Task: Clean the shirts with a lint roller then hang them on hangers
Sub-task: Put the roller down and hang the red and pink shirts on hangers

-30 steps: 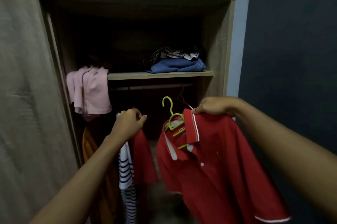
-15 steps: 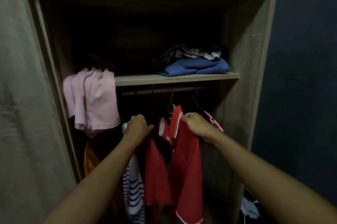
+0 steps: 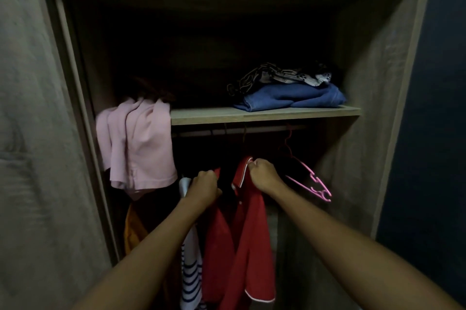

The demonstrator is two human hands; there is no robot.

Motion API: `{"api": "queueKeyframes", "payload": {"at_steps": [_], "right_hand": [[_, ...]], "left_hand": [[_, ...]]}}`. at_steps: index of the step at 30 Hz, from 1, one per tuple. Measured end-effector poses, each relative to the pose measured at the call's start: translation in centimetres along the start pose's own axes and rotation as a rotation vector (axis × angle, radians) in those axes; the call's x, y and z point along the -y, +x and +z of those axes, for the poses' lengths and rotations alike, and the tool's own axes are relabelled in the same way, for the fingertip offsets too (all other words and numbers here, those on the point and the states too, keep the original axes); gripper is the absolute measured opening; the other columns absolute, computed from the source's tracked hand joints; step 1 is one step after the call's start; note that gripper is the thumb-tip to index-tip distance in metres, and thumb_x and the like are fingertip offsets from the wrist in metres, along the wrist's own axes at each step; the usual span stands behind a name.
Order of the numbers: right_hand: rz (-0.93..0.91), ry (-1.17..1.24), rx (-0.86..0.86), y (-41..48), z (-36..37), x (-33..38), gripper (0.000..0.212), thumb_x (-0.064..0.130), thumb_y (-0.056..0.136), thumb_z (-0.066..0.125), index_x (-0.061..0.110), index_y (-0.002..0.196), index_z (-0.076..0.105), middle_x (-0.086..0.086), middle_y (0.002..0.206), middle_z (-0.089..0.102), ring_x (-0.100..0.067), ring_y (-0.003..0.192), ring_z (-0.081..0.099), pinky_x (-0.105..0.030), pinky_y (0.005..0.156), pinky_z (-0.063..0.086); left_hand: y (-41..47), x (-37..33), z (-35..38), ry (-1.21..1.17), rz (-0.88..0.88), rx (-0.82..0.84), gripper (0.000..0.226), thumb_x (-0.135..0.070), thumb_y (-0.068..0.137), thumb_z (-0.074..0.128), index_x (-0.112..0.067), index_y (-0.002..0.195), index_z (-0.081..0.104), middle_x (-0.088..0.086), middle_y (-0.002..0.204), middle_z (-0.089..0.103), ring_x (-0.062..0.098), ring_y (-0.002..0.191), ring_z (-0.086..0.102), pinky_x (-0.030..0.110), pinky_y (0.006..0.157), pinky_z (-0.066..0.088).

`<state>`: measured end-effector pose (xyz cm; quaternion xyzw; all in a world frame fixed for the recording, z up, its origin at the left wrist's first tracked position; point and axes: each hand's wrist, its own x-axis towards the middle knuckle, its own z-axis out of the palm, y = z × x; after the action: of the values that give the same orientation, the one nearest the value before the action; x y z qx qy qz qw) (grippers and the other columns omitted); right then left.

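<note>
reaching into the open wardrobe [image 3: 373, 82], both bare arms are stretching forward under the shelf [image 3: 264, 115]. the right hand [image 3: 264, 175] is clenching around the collar of the red polo shirt [image 3: 254, 234], pinching the white-trimmed collar edge at the top. that shirt is hanging below the rail [image 3: 239, 130] with its long axis running straight down, collar pointing up toward the rail and the hem with its white-edged sleeve pointing down toward the bottom of the view; it is showing edge-on rather than flat to the camera. its hanger is hiding in the dark, so whether the hook is sitting on the rail i cannot tell. the left hand [image 3: 204, 187] is closing in a fist on the top of a second red garment [image 3: 216, 241] just beside the first, with a striped white and navy garment [image 3: 190, 277] hanging just to its left and partly behind the left forearm. an empty pink hanger [image 3: 312, 183] is hanging to the right of the right hand, tilting with its lower bar slanting down toward the right wall. a pink shirt [image 3: 137, 148] is draping over the left end of the shelf, and a folded blue garment [image 3: 292, 98] with a patterned cloth [image 3: 280, 76] on top is lying on the shelf's right half. an orange garment [image 3: 133, 231] is showing low on the left.
</note>
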<state>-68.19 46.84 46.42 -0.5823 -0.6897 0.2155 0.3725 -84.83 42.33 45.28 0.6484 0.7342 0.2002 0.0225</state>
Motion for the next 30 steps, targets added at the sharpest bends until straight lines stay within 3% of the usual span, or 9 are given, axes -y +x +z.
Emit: {"api": "queueKeyframes", "payload": {"at_steps": [3, 6, 11, 13, 20, 23, 25, 27, 30], "right_hand": [[0.026, -0.010, 0.051, 0.9, 0.4, -0.7, 0.043, 0.022, 0.105, 0.037, -0.010, 0.105, 0.065, -0.030, 0.117, 0.065, -0.041, 0.113, 0.060, -0.034, 0.087, 0.045], [0.032, -0.026, 0.073, 1.2, 0.3, -1.7, 0.042, 0.023, 0.104, 0.039, -0.010, 0.107, 0.065, -0.029, 0.118, 0.065, -0.040, 0.113, 0.061, -0.033, 0.085, 0.046], [-0.035, -0.179, 0.156, 1.2, -1.0, -2.2, 0.035, 0.034, 0.098, 0.050, 0.012, 0.070, 0.054, -0.022, 0.102, 0.069, -0.035, 0.095, 0.066, -0.031, 0.077, 0.049], [-0.081, -0.230, 0.156, 1.1, -2.3, -1.5, 0.032, 0.036, 0.094, 0.055, 0.011, 0.075, 0.058, -0.019, 0.100, 0.070, -0.034, 0.094, 0.068, -0.031, 0.077, 0.050], [-0.432, -0.148, 0.145, -0.9, -7.2, 5.9, 0.035, 0.038, 0.095, 0.058, 0.014, 0.071, 0.065, -0.005, 0.074, 0.067, -0.019, 0.073, 0.063, -0.029, 0.065, 0.048], [-0.634, -0.163, 0.065, -2.1, -9.0, 10.0, 0.029, 0.036, 0.096, 0.057, 0.016, 0.077, 0.067, -0.001, 0.072, 0.066, -0.016, 0.069, 0.062, -0.031, 0.060, 0.046], [-0.751, -0.158, 0.007, -2.3, -9.8, 12.4, 0.025, 0.036, 0.095, 0.056, 0.019, 0.079, 0.066, 0.003, 0.074, 0.065, -0.015, 0.073, 0.060, -0.031, 0.062, 0.045], [-0.805, -0.147, -0.023, -1.8, -10.3, 14.4, 0.027, 0.038, 0.095, 0.056, 0.020, 0.076, 0.064, 0.004, 0.071, 0.064, -0.016, 0.072, 0.060, -0.032, 0.063, 0.046], [-0.796, -0.168, 0.004, -0.2, -10.6, 16.6, 0.035, 0.040, 0.096, 0.056, 0.015, 0.073, 0.065, -0.002, 0.068, 0.063, -0.018, 0.071, 0.059, -0.032, 0.062, 0.044]], "left_hand": [[0.3, -0.1, 0.3, -0.023, 0.016, -0.009, 0.034, -0.022, 0.086, 0.068, 0.001, 0.111, 0.062, 0.022, 0.115, 0.066, 0.037, 0.105, 0.066, 0.035, 0.082, 0.052], [0.5, -0.4, 0.6, -0.036, 0.022, -0.013, 0.036, -0.026, 0.086, 0.069, 0.000, 0.109, 0.062, 0.022, 0.113, 0.066, 0.037, 0.103, 0.066, 0.035, 0.081, 0.053], [0.0, -0.9, -0.4, 0.011, 0.019, -0.042, 0.045, -0.042, 0.085, 0.072, -0.004, 0.107, 0.064, 0.019, 0.116, 0.065, 0.037, 0.109, 0.063, 0.037, 0.088, 0.052], [-0.4, -1.2, -2.4, 0.043, 0.032, -0.097, 0.044, -0.046, 0.084, 0.070, -0.008, 0.105, 0.065, 0.019, 0.115, 0.066, 0.038, 0.107, 0.064, 0.041, 0.089, 0.054], [-2.4, -2.5, -14.1, 0.008, 0.268, -0.688, 0.035, -0.045, 0.084, 0.054, -0.016, 0.075, 0.071, 0.006, 0.069, 0.070, 0.029, 0.069, 0.066, 0.035, 0.060, 0.050], [-1.2, -1.5, -17.8, 0.054, 0.183, -0.855, 0.030, -0.042, 0.086, 0.059, -0.015, 0.080, 0.071, 0.010, 0.078, 0.072, 0.034, 0.080, 0.066, 0.037, 0.067, 0.050], [0.5, -0.2, -19.4, 0.154, 0.020, -0.817, 0.043, -0.049, 0.084, 0.059, -0.010, 0.098, 0.071, 0.017, 0.101, 0.070, 0.038, 0.101, 0.062, 0.042, 0.083, 0.051], [1.6, 1.0, -20.2, 0.259, -0.227, -0.606, 0.068, -0.061, 0.082, 0.060, -0.006, 0.124, 0.061, 0.022, 0.129, 0.057, 0.041, 0.122, 0.049, 0.048, 0.098, 0.041], [2.3, 1.8, -20.8, 0.209, -0.335, -0.409, 0.077, -0.066, 0.082, 0.062, -0.008, 0.132, 0.057, 0.021, 0.136, 0.054, 0.041, 0.125, 0.050, 0.048, 0.103, 0.039]]}}
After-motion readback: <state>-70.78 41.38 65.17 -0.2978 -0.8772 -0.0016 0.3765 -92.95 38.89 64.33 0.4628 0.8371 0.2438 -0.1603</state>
